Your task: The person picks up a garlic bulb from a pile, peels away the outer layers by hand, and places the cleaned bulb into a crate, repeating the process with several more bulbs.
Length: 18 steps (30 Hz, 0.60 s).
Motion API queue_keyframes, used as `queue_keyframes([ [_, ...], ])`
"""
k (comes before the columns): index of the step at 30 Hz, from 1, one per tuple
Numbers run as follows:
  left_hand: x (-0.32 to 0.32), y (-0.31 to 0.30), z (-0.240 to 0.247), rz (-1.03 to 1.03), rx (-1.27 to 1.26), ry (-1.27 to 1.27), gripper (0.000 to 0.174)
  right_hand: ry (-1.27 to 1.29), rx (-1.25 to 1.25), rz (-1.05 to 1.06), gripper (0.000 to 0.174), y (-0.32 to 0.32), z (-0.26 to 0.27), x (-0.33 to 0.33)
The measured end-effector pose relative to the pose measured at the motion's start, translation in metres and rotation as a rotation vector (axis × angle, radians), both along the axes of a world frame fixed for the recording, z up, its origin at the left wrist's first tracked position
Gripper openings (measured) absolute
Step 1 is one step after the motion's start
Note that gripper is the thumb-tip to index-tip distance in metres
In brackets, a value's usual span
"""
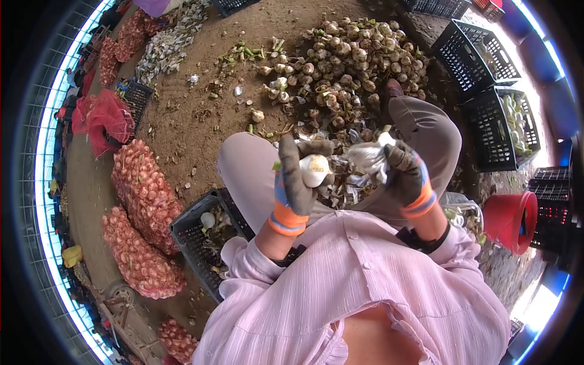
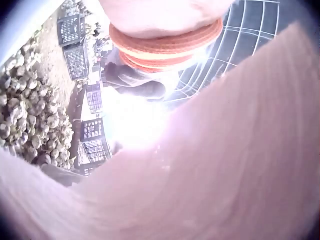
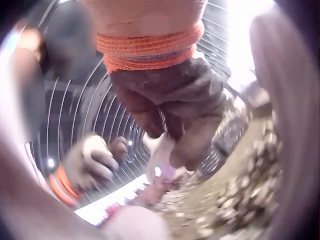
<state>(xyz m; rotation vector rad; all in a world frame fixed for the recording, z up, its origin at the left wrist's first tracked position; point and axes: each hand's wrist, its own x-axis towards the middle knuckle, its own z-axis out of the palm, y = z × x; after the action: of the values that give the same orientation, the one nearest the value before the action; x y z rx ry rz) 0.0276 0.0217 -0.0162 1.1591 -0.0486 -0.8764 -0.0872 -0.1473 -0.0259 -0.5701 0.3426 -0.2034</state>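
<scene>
Gloved in grey with an orange cuff, my left hand [image 1: 296, 182] grips a smooth white garlic bulb [image 1: 314, 171], its brownish root end facing up. A bit of green stem shows at the outer side of that glove. My right hand [image 1: 409, 173] pinches loose white papery garlic skin [image 1: 367, 158], with a white stem stub [image 1: 385, 139] above it. Both hands are held up over the lap, apart from each other. In the right wrist view the right glove [image 3: 170, 107] points downward, fingers curled; strong glare covers much of the left wrist view.
A large heap of garlic bulbs [image 1: 359, 52] lies on the dirt floor ahead. Filled red mesh sacks [image 1: 146, 194] and a black crate [image 1: 194, 234] stand at left. Black crates [image 1: 465, 61] and a red bucket [image 1: 508, 222] line the right side. Scattered skins [image 1: 350, 182] lie between the legs.
</scene>
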Motion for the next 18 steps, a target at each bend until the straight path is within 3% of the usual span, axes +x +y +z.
queue_keyframes([
  [1, 0.0, 0.0, 0.005, -0.009, -0.005, -0.078, 0.07, 0.305, -0.259, 0.127, 0.03, -0.018, -0.005, -0.005],
  [2, -0.002, 0.0, 0.012, -0.017, -0.009, -0.151, 0.069, 0.362, -0.878, 0.188, 0.033, -0.019, -0.013, -0.011],
  [4, -0.005, 0.004, 0.014, -0.105, 0.01, -0.215, 0.064, 0.316, -1.271, 0.256, 0.038, -0.006, 0.001, -0.011],
  [7, -0.009, -0.009, -0.014, -0.046, -0.017, -0.594, 0.07, 0.069, -0.538, 0.255, 0.041, 0.017, 0.027, 0.0],
  [9, -0.01, -0.007, -0.002, -0.099, 0.055, -0.791, 0.068, -0.074, -1.047, 0.314, 0.04, 0.024, 0.036, 0.011],
  [10, -0.011, -0.005, 0.004, -0.124, 0.093, -0.891, 0.067, -0.117, -0.693, 0.296, 0.032, 0.034, 0.036, 0.02],
  [11, -0.011, -0.002, 0.007, -0.138, 0.049, -0.696, 0.067, 0.138, -0.402, 0.479, 0.026, 0.024, 0.051, 0.019],
  [13, -0.011, 0.002, 0.011, -0.157, -0.038, -0.309, 0.067, 0.238, -0.392, 0.553, 0.024, 0.007, 0.044, 0.018],
  [14, -0.007, 0.003, -0.006, -0.147, -0.044, -0.664, 0.065, 0.248, -0.402, 0.555, 0.025, 0.005, 0.043, 0.016],
  [17, -0.013, 0.006, 0.002, -0.078, 0.197, -0.528, 0.062, -0.002, -0.5, 0.247, 0.029, 0.032, 0.035, 0.009],
  [18, -0.012, 0.006, 0.002, -0.076, 0.173, -0.518, 0.059, -0.098, -0.862, 0.17, 0.033, 0.037, 0.029, 0.012],
])
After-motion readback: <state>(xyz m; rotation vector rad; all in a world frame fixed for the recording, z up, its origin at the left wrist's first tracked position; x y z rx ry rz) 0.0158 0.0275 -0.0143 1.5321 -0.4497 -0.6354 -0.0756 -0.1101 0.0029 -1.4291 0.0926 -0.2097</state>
